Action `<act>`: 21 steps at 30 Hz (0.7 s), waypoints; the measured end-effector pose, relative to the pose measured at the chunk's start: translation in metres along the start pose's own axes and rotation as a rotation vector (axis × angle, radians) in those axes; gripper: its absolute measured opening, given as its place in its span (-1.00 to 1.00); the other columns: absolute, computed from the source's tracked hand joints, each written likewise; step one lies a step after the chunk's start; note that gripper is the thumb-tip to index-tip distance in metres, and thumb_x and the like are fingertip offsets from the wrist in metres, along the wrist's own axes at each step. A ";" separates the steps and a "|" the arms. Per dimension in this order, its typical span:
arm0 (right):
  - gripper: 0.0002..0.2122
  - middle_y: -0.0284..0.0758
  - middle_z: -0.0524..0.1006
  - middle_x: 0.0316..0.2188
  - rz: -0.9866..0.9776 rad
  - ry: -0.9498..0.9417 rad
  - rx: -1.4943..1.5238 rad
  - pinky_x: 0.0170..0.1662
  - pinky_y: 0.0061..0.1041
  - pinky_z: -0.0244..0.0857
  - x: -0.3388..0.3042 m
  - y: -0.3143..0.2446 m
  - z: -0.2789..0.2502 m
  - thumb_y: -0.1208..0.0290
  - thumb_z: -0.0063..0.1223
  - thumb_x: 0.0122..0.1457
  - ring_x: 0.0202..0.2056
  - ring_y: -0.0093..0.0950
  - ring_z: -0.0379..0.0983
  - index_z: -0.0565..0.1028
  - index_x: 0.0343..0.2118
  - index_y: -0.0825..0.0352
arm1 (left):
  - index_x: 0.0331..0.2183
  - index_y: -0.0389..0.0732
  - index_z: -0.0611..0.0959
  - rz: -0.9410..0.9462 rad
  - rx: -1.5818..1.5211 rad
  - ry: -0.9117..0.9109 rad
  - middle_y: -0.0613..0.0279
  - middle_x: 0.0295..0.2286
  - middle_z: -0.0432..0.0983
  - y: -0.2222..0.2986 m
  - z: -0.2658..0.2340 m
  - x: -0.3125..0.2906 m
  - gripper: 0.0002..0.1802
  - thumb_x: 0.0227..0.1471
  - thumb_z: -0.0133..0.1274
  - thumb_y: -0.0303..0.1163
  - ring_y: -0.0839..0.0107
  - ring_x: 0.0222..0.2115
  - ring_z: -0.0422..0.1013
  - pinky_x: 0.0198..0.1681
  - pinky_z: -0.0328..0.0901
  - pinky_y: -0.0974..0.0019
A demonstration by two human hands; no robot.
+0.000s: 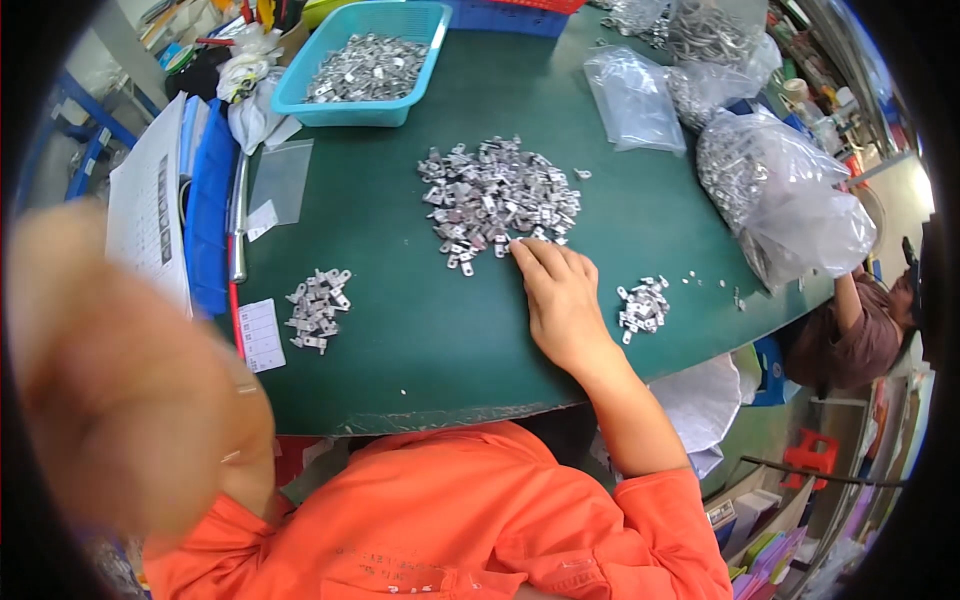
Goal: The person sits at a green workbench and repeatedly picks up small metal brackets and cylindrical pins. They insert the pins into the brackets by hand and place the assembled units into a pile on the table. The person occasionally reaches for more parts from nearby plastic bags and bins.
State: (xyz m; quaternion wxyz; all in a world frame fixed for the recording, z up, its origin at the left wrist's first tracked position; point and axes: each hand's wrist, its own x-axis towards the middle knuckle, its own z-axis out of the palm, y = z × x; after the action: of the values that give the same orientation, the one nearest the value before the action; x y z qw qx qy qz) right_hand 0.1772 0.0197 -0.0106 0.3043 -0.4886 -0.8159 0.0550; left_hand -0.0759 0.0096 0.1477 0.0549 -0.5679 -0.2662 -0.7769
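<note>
Several small silvery stamped metal brackets with holes lie in a large pile [500, 190] at the middle of the green table. My right hand [562, 300] rests at the near edge of this pile, fingers bent close together. Its fingertips touch the pieces there; whatever lies under them is hidden. At the far left, my left hand [120, 380] is raised close to the camera and smeared by motion, so its fingers cannot be read. A smaller heap of brackets [318, 308] sits left of the pile, and another small heap [643, 308] is right of my right forearm.
A turquoise basket [440, 45] of metal pieces stands at the back. Clear plastic bags of parts [770, 180] and a flat clear bag [635, 95] lie at right. Papers and a blue holder [210, 210] line the left side. Another person [850, 330] is beyond the right edge.
</note>
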 end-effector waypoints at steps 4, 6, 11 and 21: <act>-0.61 -0.18 0.45 -0.10 0.006 -0.042 0.117 0.01 -0.25 0.19 -0.008 0.002 0.003 0.70 -0.05 -0.06 -0.04 -0.16 0.33 0.47 -0.09 0.39 | 0.00 -0.30 0.43 -0.521 0.174 -1.013 0.15 -0.23 0.42 -0.039 0.010 -0.066 -0.51 -0.03 0.06 -0.64 0.47 -0.42 0.35 -0.31 0.30 0.44; -0.63 -0.19 0.44 -0.06 0.017 0.021 -0.080 0.06 -0.23 0.15 -0.004 -0.003 0.002 0.68 -0.06 -0.05 0.00 -0.16 0.32 0.48 -0.10 0.36 | 0.06 -0.36 0.32 -0.467 0.266 -1.193 -0.05 -0.12 0.30 -0.062 0.009 -0.113 -0.39 -0.07 0.11 -0.60 0.14 -0.26 0.38 -0.11 0.32 0.24; -0.68 -0.14 0.45 -0.10 0.084 -0.008 0.261 -0.06 -0.35 0.29 -0.015 -0.002 -0.003 0.72 -0.06 0.04 -0.07 -0.18 0.39 0.47 -0.11 0.39 | -0.04 -0.40 0.41 -0.468 0.040 -1.187 -0.06 -0.12 0.31 -0.057 0.013 -0.151 -0.53 -0.06 0.03 -0.70 0.11 -0.19 0.41 -0.13 0.35 0.28; -0.78 -0.29 0.49 -0.32 0.181 0.129 -0.137 -0.23 -0.33 0.24 -0.005 0.012 0.001 0.59 0.16 -0.03 -0.29 -0.26 0.40 0.52 -0.26 0.31 | -0.12 -0.31 0.51 -1.000 -0.191 -1.002 0.24 -0.29 0.45 -0.036 0.006 -0.155 -0.67 0.02 0.02 -0.68 0.61 -0.38 0.40 -0.33 0.31 0.57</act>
State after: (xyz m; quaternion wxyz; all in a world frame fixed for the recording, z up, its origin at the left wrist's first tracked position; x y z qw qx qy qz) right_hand 0.1876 0.0224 -0.0183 0.3159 -0.5823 -0.7491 -0.0049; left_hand -0.0304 0.0097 -0.0051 -0.4868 -0.6687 -0.4189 -0.3747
